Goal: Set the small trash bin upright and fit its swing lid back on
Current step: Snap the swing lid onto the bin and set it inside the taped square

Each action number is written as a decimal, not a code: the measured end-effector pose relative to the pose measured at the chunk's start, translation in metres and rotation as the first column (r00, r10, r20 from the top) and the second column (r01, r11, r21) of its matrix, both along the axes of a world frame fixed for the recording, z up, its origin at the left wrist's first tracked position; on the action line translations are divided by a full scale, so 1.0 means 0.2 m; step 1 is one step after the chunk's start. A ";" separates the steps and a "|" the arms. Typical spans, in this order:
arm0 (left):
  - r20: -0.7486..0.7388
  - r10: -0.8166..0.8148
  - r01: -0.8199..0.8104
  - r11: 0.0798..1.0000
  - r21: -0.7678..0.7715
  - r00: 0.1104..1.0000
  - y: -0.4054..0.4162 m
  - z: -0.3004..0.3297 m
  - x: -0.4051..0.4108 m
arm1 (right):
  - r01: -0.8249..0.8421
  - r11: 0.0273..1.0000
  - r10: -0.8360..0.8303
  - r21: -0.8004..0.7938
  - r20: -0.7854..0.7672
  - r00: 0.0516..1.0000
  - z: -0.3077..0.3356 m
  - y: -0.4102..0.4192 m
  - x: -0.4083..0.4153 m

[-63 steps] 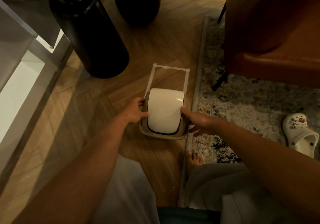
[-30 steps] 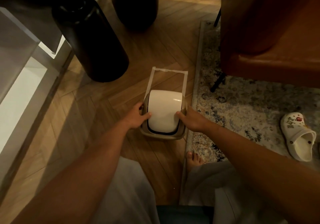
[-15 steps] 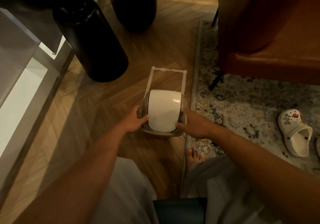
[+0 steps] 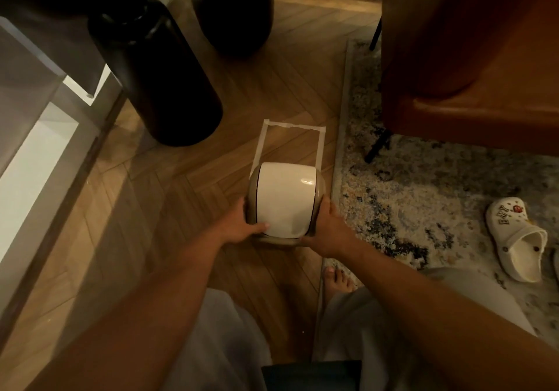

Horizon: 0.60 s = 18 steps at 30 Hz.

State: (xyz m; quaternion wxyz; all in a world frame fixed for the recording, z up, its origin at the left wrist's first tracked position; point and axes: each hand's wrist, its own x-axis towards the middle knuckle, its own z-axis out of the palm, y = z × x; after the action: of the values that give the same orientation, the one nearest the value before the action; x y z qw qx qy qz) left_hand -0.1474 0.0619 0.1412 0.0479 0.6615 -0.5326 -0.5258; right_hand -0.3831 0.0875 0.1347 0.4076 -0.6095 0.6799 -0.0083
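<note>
Beige bin [image 4: 253, 209] now gripped lower.

A small beige plastic trash bin [image 4: 253, 209] with its white curved swing lid [image 4: 286, 198] is standing on the herringbone wooden floor [image 4: 181, 197]; the left hand [image 4: 239, 227] and right hand [image 4: 328, 230] are clasping its sides inside a white tape outline [image 4: 292, 126].

Both hands now sit lower and nearer on the bin [image 4: 273, 241] than half a second ago. The left hand [image 4: 239, 224], earlier pointing at the lid's [image 4: 286, 198] side, now wraps the bin's left flank with its thumb across the lid's near edge. The right hand [image 4: 325, 230], earlier resting fingertips at the near right corner, now cups the right flank.
</note>
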 end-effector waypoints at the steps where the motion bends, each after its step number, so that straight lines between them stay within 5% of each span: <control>1: 0.001 -0.013 0.013 1.000 0.006 1.000 0.00 -0.01 0.00 | 0.007 1.000 -0.007 0.009 -0.007 1.000 -0.02 0.00 0.00; 10: 0.090 -0.092 0.093 0.996 -0.015 0.992 -0.05 -0.08 0.02 | 0.051 0.997 -0.059 0.058 0.155 0.986 -0.10 -0.05 -0.04; 18: 0.081 -0.022 0.030 0.995 -0.096 0.996 -0.09 -0.11 0.05 | -0.053 0.999 0.052 0.003 0.102 0.993 -0.12 -0.13 -0.04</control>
State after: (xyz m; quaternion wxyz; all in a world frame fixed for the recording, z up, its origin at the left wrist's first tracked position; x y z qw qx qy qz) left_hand -0.1375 0.0446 0.1192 0.0520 0.6719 -0.5676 -0.4730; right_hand -0.3905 0.0611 0.1104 0.4436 -0.6247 0.6421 -0.0265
